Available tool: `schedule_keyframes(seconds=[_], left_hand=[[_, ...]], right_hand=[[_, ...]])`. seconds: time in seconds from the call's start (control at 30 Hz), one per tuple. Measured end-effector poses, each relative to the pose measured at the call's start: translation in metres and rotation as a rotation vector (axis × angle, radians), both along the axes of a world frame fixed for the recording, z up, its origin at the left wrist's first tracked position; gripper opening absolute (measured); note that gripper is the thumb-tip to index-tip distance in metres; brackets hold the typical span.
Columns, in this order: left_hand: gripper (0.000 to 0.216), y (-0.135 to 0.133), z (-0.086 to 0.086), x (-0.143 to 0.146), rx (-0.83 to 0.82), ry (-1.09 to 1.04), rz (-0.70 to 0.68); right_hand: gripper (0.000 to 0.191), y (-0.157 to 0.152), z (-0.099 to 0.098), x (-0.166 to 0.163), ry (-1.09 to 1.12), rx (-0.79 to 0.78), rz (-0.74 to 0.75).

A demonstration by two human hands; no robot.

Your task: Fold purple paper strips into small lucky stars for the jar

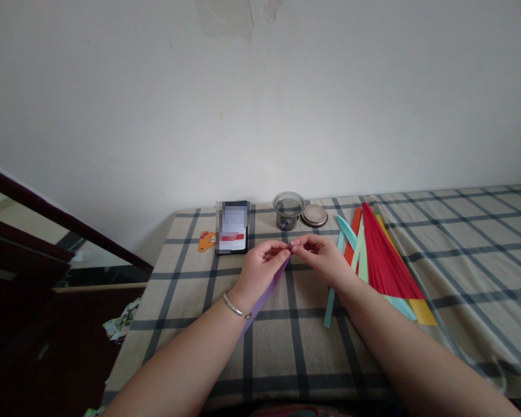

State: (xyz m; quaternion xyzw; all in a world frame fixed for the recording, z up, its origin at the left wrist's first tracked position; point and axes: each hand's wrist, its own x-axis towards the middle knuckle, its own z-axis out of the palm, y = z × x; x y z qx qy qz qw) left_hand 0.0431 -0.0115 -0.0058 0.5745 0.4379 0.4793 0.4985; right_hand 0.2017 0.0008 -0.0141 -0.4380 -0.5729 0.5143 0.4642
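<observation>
A purple paper strip (267, 294) runs from my fingertips down beneath my left wrist. My left hand (264, 263) pinches it near its upper end, the fingers closed. Against that same end my right hand (319, 255) is closed too, thumb and fingers pressed on a small folded purple bit. The two hands nearly touch at the fingertips, a little above the cloth. Just beyond them stands a clear jar (289, 209) with small purple pieces inside. Its round lid (315, 215) lies beside it on the right.
The checked tablecloth (178, 301) covers the surface up to the wall. A phone (234, 223) leans left of the jar, by an orange bear cutout (206, 241). Red paper strips (386, 260) fan out at right over yellow, green and blue ones. Dark stair rails (69, 217) stand left.
</observation>
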Motion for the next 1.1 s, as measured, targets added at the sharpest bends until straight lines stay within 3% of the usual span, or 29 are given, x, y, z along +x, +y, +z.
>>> schedule_keyframes(seconds=[0.17,0.47,0.83,1.1], left_hand=[[0.015,0.0009,-0.0019,-0.0007,0.032,0.081,0.025],[0.011,-0.0022,-0.0013,-0.0034,0.336,0.401,0.102],[0.011,-0.0006,-0.0001,-0.0022,0.258,0.349,0.09],[0.013,0.0021,-0.0038,-0.0035,0.118,0.187,0.047]], right_hand=[[0.026,-0.0004,0.0011,-0.0014,-0.019,0.003,-0.002],[0.024,-0.002,-0.0009,-0.0017,-0.234,0.071,-0.078],[0.018,-0.0032,-0.0024,-0.0016,-0.403,0.204,-0.114],[0.019,-0.0051,0.0004,-0.0024,-0.325,0.143,-0.132]])
